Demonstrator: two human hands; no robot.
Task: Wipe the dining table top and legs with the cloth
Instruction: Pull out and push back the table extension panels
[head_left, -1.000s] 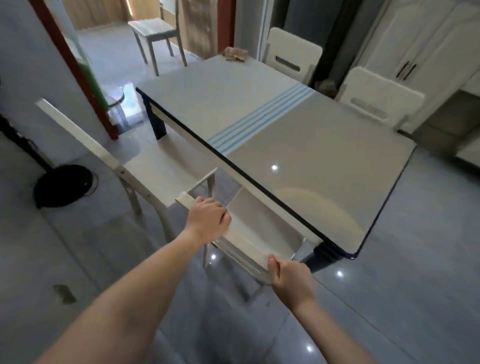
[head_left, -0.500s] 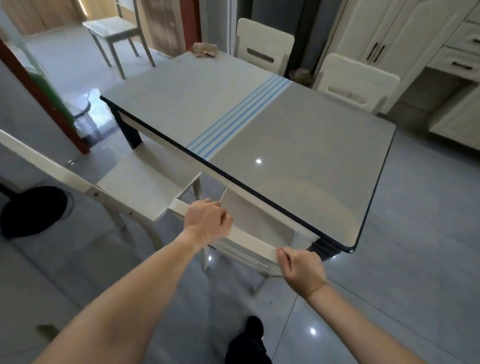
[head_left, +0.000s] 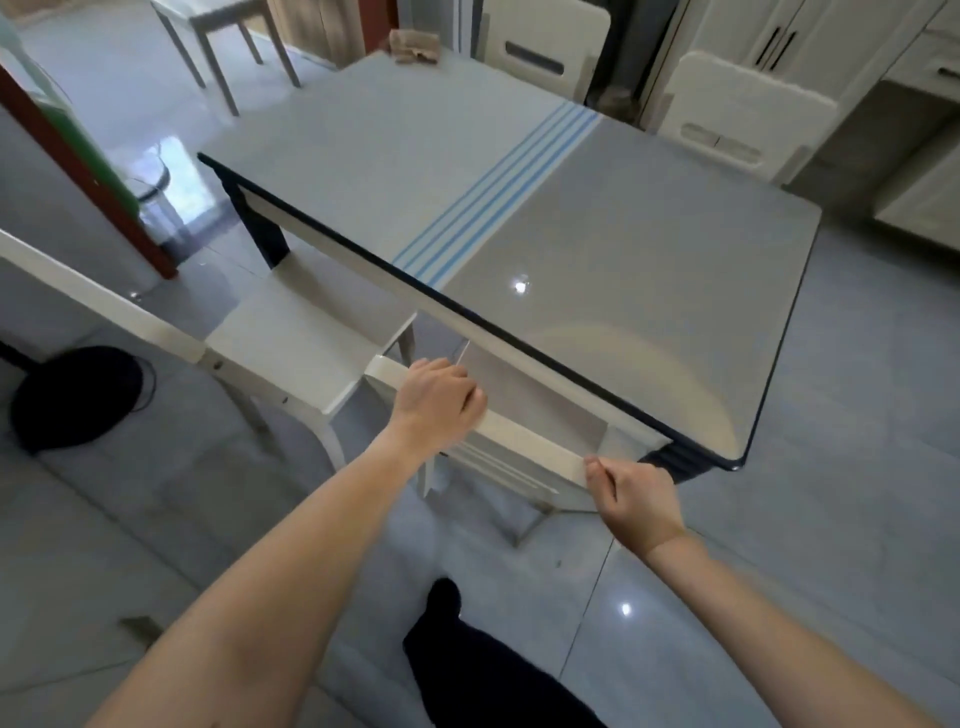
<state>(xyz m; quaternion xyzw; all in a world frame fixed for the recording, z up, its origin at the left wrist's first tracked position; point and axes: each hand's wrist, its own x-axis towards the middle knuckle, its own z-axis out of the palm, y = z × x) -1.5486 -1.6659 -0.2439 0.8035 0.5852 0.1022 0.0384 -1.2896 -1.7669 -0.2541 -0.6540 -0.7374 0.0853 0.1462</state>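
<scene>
The dining table (head_left: 623, 234) has a glossy grey top with blue stripes across its middle and a dark rim. A brownish cloth (head_left: 414, 47) lies crumpled at its far corner, beyond both hands. A white chair (head_left: 524, 447) is tucked under the table's near edge. My left hand (head_left: 434, 402) grips the left part of its backrest top. At the right end of the same backrest my right hand (head_left: 636, 499) holds on. A dark table leg (head_left: 670, 462) shows at the near right corner, another dark leg (head_left: 262, 228) at the left.
A second white chair (head_left: 291, 338) stands to the left, pulled out from the table. Two more white chairs (head_left: 737, 109) stand at the far side. A black round object (head_left: 78, 395) lies on the tiled floor at left. White cabinets (head_left: 831, 41) line the back right.
Both hands stay on the chair backrest. The view has shifted, so the table sits further right and lower, and my dark-trousered leg has come into view at the bottom.
</scene>
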